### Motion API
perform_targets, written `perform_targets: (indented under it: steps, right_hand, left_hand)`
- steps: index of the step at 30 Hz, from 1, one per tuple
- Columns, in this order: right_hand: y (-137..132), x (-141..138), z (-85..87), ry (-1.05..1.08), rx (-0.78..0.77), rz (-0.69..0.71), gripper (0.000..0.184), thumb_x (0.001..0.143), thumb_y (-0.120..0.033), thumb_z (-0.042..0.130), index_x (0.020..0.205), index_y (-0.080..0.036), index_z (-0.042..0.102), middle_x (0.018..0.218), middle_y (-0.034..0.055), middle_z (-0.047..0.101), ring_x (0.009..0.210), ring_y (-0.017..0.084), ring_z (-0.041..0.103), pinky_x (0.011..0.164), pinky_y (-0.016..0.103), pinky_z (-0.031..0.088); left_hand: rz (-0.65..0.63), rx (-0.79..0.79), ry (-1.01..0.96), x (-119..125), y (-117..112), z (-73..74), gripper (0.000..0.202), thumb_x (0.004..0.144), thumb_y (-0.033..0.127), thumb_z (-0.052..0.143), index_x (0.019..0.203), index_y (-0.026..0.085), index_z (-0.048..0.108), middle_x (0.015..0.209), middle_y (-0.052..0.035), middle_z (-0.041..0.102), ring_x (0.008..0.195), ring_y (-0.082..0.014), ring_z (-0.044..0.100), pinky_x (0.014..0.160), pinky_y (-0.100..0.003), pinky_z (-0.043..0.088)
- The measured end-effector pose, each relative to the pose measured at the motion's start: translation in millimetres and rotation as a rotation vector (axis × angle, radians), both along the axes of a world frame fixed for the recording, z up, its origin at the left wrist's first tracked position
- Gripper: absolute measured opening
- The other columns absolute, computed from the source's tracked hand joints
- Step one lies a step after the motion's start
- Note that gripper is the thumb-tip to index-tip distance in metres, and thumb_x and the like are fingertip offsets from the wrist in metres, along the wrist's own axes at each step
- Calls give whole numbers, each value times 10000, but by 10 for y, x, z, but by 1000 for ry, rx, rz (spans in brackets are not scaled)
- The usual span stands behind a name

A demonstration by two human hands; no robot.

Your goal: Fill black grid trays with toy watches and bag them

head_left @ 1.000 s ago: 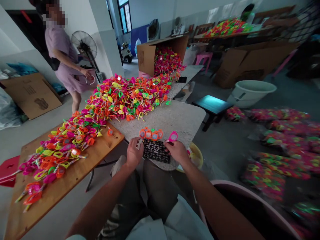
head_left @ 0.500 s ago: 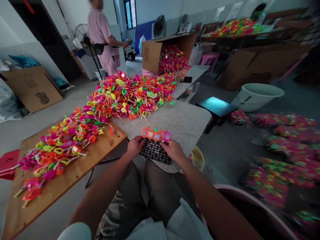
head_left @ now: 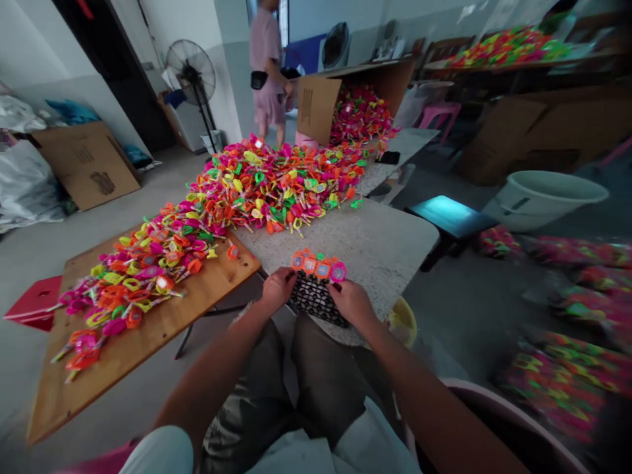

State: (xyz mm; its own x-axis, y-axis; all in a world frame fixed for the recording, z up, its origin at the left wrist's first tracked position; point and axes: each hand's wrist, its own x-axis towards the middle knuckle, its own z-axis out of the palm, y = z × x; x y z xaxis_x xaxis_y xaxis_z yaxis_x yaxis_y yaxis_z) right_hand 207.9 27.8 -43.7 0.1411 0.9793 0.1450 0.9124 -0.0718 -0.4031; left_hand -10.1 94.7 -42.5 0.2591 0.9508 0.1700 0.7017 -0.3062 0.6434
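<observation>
A black tray with a grid of holes [head_left: 316, 297] lies on the near end of the speckled grey table [head_left: 365, 230]. Along its far rows stand several orange toy watches [head_left: 310, 264], with a bit of green behind them. A pink toy watch [head_left: 338, 270] is at the right end of that row. My left hand [head_left: 277, 289] is closed, thumb and fingers pinched at the tray's left corner. My right hand [head_left: 353, 303] is also closed, its fingertips pinched just under the pink watch; what lies between them is mostly hidden.
A large heap of colourful toy watches [head_left: 266, 184] spreads over the grey table and the wooden board [head_left: 162, 336]. Behind it a cardboard box [head_left: 318, 108] lies on its side, full of more. At right are a lit screen [head_left: 449, 216], a pale tub [head_left: 548, 194] and bagged toys [head_left: 557, 382].
The view has swung left, so the scene sits further right. My hands stay at the tray with little change. A person in the background has walked to the right.
</observation>
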Motion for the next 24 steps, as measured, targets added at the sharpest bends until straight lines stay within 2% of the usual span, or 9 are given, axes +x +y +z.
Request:
perform_targets:
  steps: [3,6,9,11,15,17,19,21,24]
  right_hand:
    - [-38,43,-17,73,33,32,313,942,-368,518,876,-162,744,861,140,750,775,243,681,707,317,437]
    - [-134,73,-67,207,154,26,329,935,-401,489,979,-179,727,915,121,752,816,244,680,757,335,478]
    - [-254,52,-133,280,277,-5,364,926,-422,469,1068,-186,706,997,123,743,875,255,673,831,378,505]
    - [-321,20,-159,300,320,-9,364,921,-430,470,1075,-195,701,1030,125,732,888,259,666,857,401,513]
    - [-418,-13,-88,328,365,-23,343,934,-431,473,1066,-206,697,1029,117,720,867,249,661,853,399,527]
    - [-474,-14,16,331,390,-41,335,947,-415,473,1079,-204,697,1051,120,718,869,241,663,858,387,529]
    - [-539,-29,146,330,389,-37,333,959,-388,477,1129,-203,695,1062,116,717,871,232,665,867,376,530]
    - [-608,-72,273,328,343,21,362,961,-358,491,1236,-204,670,1040,102,716,861,225,668,854,366,535]
    - [-712,-171,413,302,236,190,472,949,-320,532,1406,-213,573,1077,94,711,894,227,674,838,359,542]
  left_hand:
    - [64,39,-6,-228,103,87,230,940,224,586,1149,211,683,1106,-49,730,913,-153,678,882,-268,528]
    - [292,159,77,-664,293,293,283,952,206,535,1216,186,636,1192,-101,679,1067,-198,643,968,-319,499]
    - [499,222,193,-1124,483,505,364,969,307,537,1304,172,581,1286,-166,612,1221,-281,575,1012,-396,468]
    - [500,156,280,-1341,573,589,406,958,382,570,1309,179,580,1288,-176,601,1213,-306,581,970,-400,477]
    - [405,71,375,-1468,594,649,300,967,426,557,1109,184,663,1164,-133,651,1042,-247,644,846,-322,489]
    - [385,91,355,-1401,500,677,275,985,406,519,1019,174,662,1102,-116,662,952,-208,644,806,-296,481]
    - [287,113,297,-1273,331,730,253,976,396,524,954,177,649,1008,-84,666,879,-177,626,781,-275,470]
    - [36,86,182,-1102,104,808,253,953,417,549,897,187,640,887,-41,651,798,-155,594,733,-257,457]
    - [-427,-117,37,-786,-263,944,240,926,423,571,903,196,647,818,-7,636,735,-140,560,673,-243,437]
